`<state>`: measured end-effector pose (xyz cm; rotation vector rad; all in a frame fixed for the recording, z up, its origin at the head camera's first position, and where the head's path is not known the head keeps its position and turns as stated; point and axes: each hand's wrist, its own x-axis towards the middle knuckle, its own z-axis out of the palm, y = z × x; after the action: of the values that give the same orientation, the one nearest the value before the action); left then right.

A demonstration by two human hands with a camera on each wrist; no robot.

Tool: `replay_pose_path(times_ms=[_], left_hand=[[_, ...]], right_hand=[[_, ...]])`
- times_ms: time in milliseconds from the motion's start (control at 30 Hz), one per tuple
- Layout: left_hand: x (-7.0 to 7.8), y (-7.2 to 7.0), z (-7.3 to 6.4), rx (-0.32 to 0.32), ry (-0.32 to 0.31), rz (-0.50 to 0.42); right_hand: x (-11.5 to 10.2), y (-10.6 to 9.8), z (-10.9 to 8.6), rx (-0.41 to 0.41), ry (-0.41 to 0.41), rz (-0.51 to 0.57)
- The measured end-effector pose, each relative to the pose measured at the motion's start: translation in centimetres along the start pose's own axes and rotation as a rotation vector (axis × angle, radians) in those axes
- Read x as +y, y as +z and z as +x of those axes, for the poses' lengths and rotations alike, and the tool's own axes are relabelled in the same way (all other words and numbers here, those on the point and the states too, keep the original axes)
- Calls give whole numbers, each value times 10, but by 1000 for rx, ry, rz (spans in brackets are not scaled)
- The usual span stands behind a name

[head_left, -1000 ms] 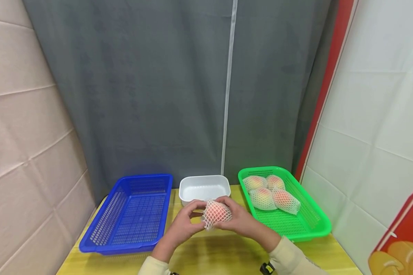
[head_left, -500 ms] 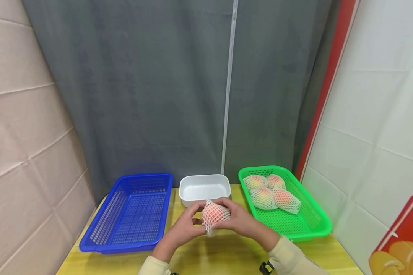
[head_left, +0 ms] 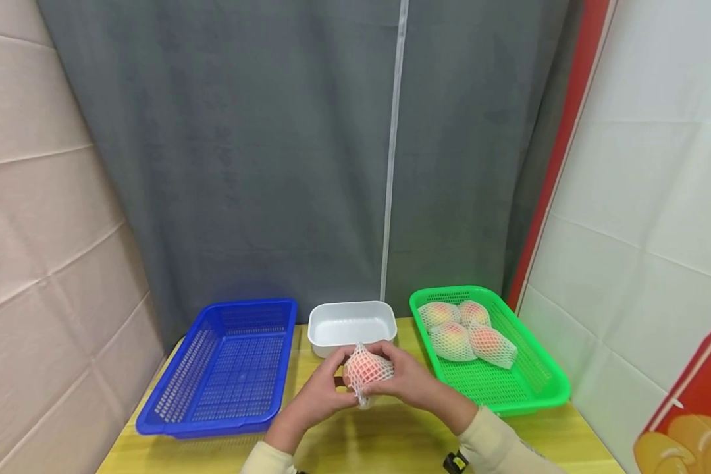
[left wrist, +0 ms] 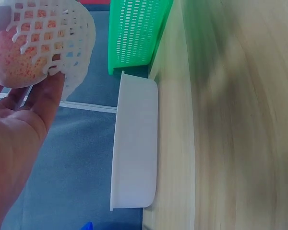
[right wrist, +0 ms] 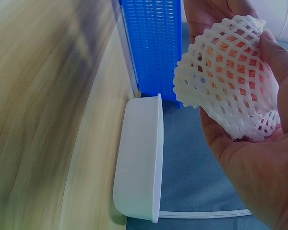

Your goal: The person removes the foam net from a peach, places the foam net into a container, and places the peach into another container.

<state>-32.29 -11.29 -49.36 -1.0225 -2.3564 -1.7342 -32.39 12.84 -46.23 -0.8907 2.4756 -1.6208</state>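
A round red-and-yellow fruit [left wrist: 19, 62] sits partly inside a white foam fruit net [right wrist: 230, 72], held over the table in front of the white tub. My left hand [head_left: 320, 395] grips its left side, where bare speckled skin shows past the net's edge; the fingertips touch the net in the left wrist view. My right hand [head_left: 411, 380] holds the right side, its thumb pressing the net and its fingers curled beneath, partly hidden. Several more fruits in foam nets [head_left: 452, 341] lie in the green basket [head_left: 533, 388] to the right.
The white tub [head_left: 352, 311] stands on the wooden table [head_left: 355, 447] just beyond my hands. A blue basket [head_left: 231, 375] sits at the left. Behind the table hangs a grey curtain [head_left: 272, 164], with a pale wall covering [head_left: 41, 263] on the left.
The net has shifted on the fruit, so bare skin now shows at the left end. Both hands have moved slightly left with it. The baskets and tub stay in place.
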Motion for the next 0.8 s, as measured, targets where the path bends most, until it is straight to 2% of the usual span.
replay_pose_path(times_ms=[267, 500, 667, 800], left_hand=[[1, -1, -3, 15, -2, 42], [4, -7, -6, 29, 24, 64], [7, -8, -7, 27, -17, 39], [7, -10, -8, 31, -56, 45]], right_hand=[[1, -1, -3, -3, -4, 14], [1, -6, -3, 18, -15, 32], [3, -9, -4, 34, -19, 70], [3, -13, -4, 70, -7, 28]])
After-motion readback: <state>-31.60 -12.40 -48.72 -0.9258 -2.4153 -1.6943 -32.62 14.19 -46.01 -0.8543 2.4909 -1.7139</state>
